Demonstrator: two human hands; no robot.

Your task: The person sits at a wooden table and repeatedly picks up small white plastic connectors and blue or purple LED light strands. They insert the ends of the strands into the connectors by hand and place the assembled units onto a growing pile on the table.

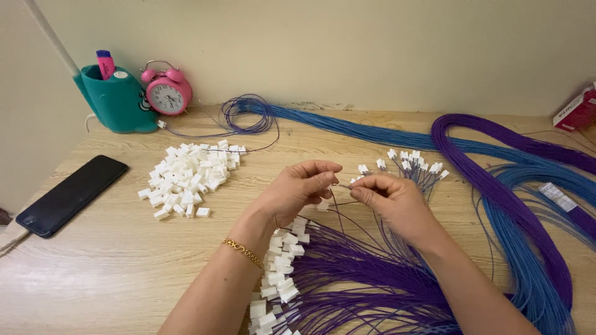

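Purple wires (347,273) fanned; left hand (298,189), right hand (388,198) pinch thin wire end (343,185)

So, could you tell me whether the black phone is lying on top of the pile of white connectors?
No, the black phone lies flat on the wooden table, apart from and left of the pile of white connectors.

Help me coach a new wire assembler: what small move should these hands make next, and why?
Probably push the wire end into the white connector. The left hand and right hand meet fingertip to fingertip, pinching a thin wire between them, and finished purple wires below already carry white connectors.
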